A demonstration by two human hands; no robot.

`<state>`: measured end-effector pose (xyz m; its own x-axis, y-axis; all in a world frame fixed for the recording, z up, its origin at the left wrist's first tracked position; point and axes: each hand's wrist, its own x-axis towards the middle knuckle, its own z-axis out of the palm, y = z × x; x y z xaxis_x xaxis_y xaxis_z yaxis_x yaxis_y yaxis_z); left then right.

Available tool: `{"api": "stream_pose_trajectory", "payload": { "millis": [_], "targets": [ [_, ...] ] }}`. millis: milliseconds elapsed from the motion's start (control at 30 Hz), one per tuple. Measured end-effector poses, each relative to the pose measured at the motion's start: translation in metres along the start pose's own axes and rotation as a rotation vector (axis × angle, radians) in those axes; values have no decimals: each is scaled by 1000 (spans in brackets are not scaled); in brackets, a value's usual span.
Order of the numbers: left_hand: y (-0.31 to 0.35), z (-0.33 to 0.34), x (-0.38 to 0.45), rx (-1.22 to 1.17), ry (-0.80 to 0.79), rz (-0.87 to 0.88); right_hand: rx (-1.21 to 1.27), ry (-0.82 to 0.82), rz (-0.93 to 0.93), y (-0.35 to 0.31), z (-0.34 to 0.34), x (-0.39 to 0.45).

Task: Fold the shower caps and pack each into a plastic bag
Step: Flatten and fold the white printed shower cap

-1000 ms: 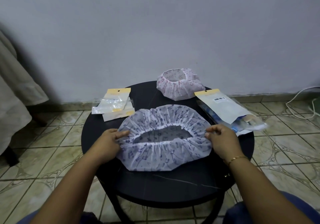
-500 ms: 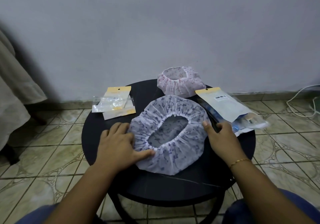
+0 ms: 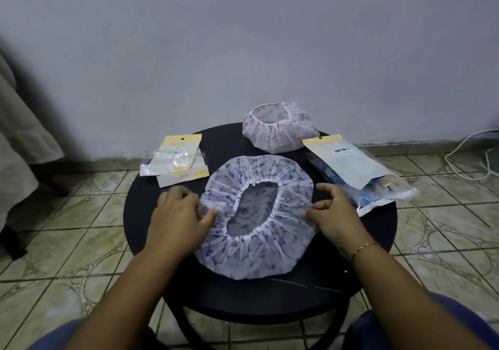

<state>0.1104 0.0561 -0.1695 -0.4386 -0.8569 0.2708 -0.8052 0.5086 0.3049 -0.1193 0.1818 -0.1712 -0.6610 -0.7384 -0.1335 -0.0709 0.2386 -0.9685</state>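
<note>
1. Table (image 3: 151,214) comes first, as the biggest thing. It is round and dark, and everything sits on it.

2. Next is the blue cap (image 3: 259,252), lying flat in the middle of the table with its hole facing up. It looks very thin, soft and light, like crinkly paper cloth. It would likely bend with no push at all, and it could slide on the smooth top. The stretchy band round the hole makes the rim pucker, so it may spring back after a fold. Good spots to hold are the outer edges, left and right, so one half can be laid over the other.

3. The pink cap (image 3: 279,130) sits at the back of the table, puffed up like a bowl. It looks just as soft, and it is not folded yet.

4. The full bag (image 3: 351,168) lies on the right, near the blue cap. It looks shiny and slippery.

5. The small bags (image 3: 178,160) lie on the left, flat and see-through. Their thin mouths may be fiddly to open.

6. The left hand (image 3: 178,214) rests at the blue cap's left edge. Its fingers are spread and fairly straight, with the thumb touching the edge.

7. The right hand (image 3: 332,214) is at the right edge. Its fingers bend a little, and the thumb and a finger seem to nip the edge.
</note>
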Motion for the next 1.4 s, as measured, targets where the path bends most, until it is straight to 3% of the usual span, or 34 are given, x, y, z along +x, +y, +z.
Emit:
{"api": "stream_pose_trajectory", "payload": {
  "millis": [100, 200, 267, 433, 633, 767, 1000, 1100, 1267, 1400],
  "targets": [
    [-5, -2, 5, -344, -226, -42, 51, -1, -9, 0, 2, 2],
    [-13, -3, 12, -538, -478, -85, 51, -33, 13, 3, 2, 6],
    [-14, -5, 14, -646, -558, -127, 36, -71, 37, 3, 1, 6],
    [-24, -6, 19, -716, -454, -271, 22, -62, 105, 0, -11, 9],
    [-26, -7, 15, -836, -512, -309, 1, -60, 101, 3, -15, 9],
    [-20, -5, 11, -1015, -354, -396, 57, -85, 54, 2, -17, 6],
    [-27, -6, 11, -743, -418, -354, 114, 9, 77, 1, -22, 7],
    [-22, -5, 7, -539, -356, -280, -13, 49, 0, 2, -20, 7],
    [-7, -1, -6, -60, -74, -125, -629, 290, -466, 3, -2, -12],
    [0, 9, -9, 183, 100, 42, -841, 269, -718, 0, 20, -36]
  ]
}}
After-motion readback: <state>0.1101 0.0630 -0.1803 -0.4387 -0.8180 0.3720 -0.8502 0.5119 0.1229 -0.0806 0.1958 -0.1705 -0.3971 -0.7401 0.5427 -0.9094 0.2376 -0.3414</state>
